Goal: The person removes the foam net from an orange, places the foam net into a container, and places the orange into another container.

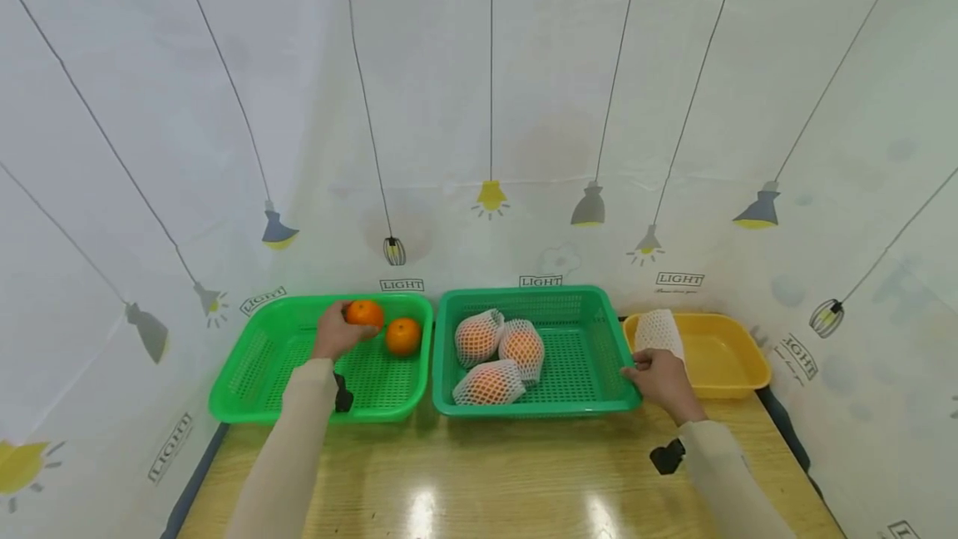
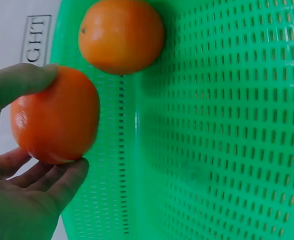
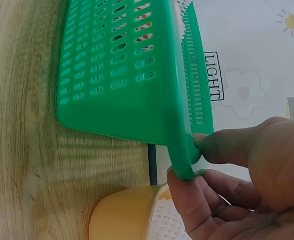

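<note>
My left hand (image 1: 338, 333) grips a smooth, glossy persimmon (image 2: 56, 115) with thumb on one side and fingers on the other, above the back of the light green basket (image 1: 374, 412). A second persimmon (image 1: 403, 337) lies in that basket, beside the held one. My right hand (image 1: 662, 381) pinches the right rim of the darker green basket (image 3: 179, 120) between thumb and fingers. Several round orange fruits in white foam nets (image 1: 520, 345) lie in the left half of that basket.
At the right stands a yellow tray (image 1: 737, 356) with white foam netting (image 1: 659, 331) at its left end, close behind my right hand. Containers sit in a row on the wooden table (image 1: 464, 472), against a wall sheet (image 1: 449, 106) printed with lamps.
</note>
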`<action>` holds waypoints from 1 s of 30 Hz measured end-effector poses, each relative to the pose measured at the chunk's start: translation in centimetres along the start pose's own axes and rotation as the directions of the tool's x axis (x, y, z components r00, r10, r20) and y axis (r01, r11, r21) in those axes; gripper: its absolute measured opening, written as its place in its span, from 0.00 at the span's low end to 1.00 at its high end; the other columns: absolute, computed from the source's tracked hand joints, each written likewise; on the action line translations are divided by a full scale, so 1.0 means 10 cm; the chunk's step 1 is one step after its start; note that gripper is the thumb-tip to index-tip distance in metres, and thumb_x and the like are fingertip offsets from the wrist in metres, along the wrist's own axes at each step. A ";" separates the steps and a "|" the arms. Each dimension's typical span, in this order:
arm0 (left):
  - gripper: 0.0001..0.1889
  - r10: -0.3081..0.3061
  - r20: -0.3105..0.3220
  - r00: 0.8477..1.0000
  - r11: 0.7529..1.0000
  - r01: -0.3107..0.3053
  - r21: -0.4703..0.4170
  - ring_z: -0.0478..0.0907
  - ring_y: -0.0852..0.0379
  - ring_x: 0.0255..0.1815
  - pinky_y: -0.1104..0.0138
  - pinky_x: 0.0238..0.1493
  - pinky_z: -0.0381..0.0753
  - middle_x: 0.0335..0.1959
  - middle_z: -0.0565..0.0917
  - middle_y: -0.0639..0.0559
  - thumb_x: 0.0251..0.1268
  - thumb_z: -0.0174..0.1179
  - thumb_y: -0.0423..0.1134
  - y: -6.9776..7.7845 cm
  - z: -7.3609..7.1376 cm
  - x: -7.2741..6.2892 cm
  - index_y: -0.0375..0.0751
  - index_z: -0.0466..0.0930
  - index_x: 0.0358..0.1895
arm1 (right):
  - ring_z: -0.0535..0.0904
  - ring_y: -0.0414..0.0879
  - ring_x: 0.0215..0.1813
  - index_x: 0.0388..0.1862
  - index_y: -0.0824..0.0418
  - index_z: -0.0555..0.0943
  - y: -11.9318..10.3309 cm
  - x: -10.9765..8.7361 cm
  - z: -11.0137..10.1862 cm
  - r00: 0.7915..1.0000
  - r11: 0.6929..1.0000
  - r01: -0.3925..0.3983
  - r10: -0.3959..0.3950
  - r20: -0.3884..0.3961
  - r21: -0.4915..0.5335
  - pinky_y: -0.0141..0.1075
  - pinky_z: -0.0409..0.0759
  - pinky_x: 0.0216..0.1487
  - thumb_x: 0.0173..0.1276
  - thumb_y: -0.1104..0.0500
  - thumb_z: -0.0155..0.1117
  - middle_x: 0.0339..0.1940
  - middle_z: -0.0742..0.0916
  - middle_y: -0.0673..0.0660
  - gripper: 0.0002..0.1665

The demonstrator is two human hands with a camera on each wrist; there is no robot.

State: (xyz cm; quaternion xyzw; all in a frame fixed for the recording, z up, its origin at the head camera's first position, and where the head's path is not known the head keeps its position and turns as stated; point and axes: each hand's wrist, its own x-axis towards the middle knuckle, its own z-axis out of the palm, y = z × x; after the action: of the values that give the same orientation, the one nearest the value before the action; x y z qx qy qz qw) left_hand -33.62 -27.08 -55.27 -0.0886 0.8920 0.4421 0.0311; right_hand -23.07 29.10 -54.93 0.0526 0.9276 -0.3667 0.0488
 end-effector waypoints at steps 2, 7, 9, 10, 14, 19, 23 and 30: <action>0.47 -0.013 0.000 1.000 1.000 0.013 0.024 0.71 0.31 0.67 0.40 0.64 0.77 0.71 0.69 0.29 0.58 0.73 0.42 -0.03 0.02 0.04 0.31 0.58 0.77 | 0.83 0.62 0.51 0.59 0.79 0.78 0.01 0.00 0.01 1.000 1.000 0.004 -0.004 0.002 -0.002 0.48 0.87 0.46 0.74 0.58 0.65 0.52 0.85 0.74 0.26; 0.48 -0.033 0.005 0.999 0.995 0.032 0.091 0.72 0.30 0.66 0.41 0.63 0.78 0.69 0.70 0.27 0.55 0.74 0.41 -0.09 0.10 0.13 0.27 0.58 0.76 | 0.83 0.63 0.52 0.59 0.79 0.78 0.02 0.01 0.03 1.000 1.000 0.007 -0.007 0.001 -0.005 0.49 0.87 0.46 0.73 0.58 0.65 0.52 0.85 0.74 0.26; 0.47 -0.050 0.003 0.999 0.994 0.050 0.101 0.72 0.30 0.65 0.41 0.63 0.77 0.68 0.70 0.26 0.55 0.74 0.40 -0.11 0.12 0.14 0.26 0.59 0.75 | 0.83 0.63 0.52 0.59 0.79 0.78 0.02 0.01 0.03 1.000 1.000 0.006 -0.006 0.003 0.000 0.49 0.87 0.47 0.74 0.58 0.65 0.52 0.85 0.74 0.26; 0.46 -0.060 0.003 0.998 0.993 0.059 0.106 0.72 0.30 0.65 0.41 0.63 0.77 0.68 0.70 0.26 0.55 0.74 0.39 -0.11 0.13 0.13 0.25 0.59 0.74 | 0.83 0.63 0.52 0.59 0.79 0.77 0.01 0.00 0.04 1.000 1.000 0.005 -0.005 0.005 0.004 0.49 0.87 0.46 0.74 0.58 0.65 0.52 0.85 0.75 0.26; 0.45 -0.106 0.005 0.994 0.987 0.105 0.121 0.71 0.29 0.66 0.41 0.65 0.76 0.67 0.70 0.24 0.56 0.73 0.38 -0.13 0.16 0.11 0.23 0.59 0.73 | 0.83 0.63 0.53 0.59 0.78 0.77 0.00 0.00 0.05 1.000 1.000 -0.004 0.004 0.011 0.016 0.48 0.87 0.47 0.74 0.58 0.65 0.53 0.85 0.74 0.26; 0.44 -0.115 0.014 0.993 0.980 0.111 0.167 0.71 0.29 0.66 0.41 0.66 0.75 0.66 0.70 0.24 0.57 0.73 0.37 -0.13 0.20 0.12 0.23 0.59 0.73 | 0.83 0.62 0.53 0.59 0.77 0.78 -0.01 0.00 0.06 1.000 1.000 -0.008 0.008 0.005 0.001 0.49 0.86 0.49 0.73 0.57 0.65 0.53 0.85 0.73 0.26; 0.45 -0.115 0.014 0.993 0.974 0.110 0.197 0.70 0.28 0.66 0.41 0.66 0.75 0.66 0.70 0.22 0.57 0.72 0.36 -0.12 0.22 0.13 0.22 0.58 0.73 | 0.83 0.62 0.53 0.59 0.77 0.79 -0.03 0.00 0.04 1.000 1.000 -0.006 0.006 -0.002 -0.005 0.50 0.86 0.50 0.73 0.57 0.66 0.53 0.85 0.73 0.26; 0.46 -0.129 0.048 0.991 0.974 0.117 0.196 0.69 0.28 0.68 0.40 0.67 0.74 0.68 0.68 0.22 0.59 0.72 0.37 -0.09 0.23 0.15 0.23 0.55 0.75 | 0.84 0.62 0.52 0.59 0.77 0.78 -0.04 -0.02 0.02 1.000 1.000 -0.022 0.022 -0.009 0.002 0.48 0.87 0.46 0.73 0.58 0.65 0.52 0.85 0.74 0.25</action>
State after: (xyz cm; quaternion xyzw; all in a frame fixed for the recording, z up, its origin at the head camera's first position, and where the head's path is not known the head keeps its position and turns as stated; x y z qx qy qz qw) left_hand -34.99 -25.93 -57.56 -0.1268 0.9221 0.3533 0.0937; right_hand -22.94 28.67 -54.80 0.0643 0.9269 -0.3666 0.0485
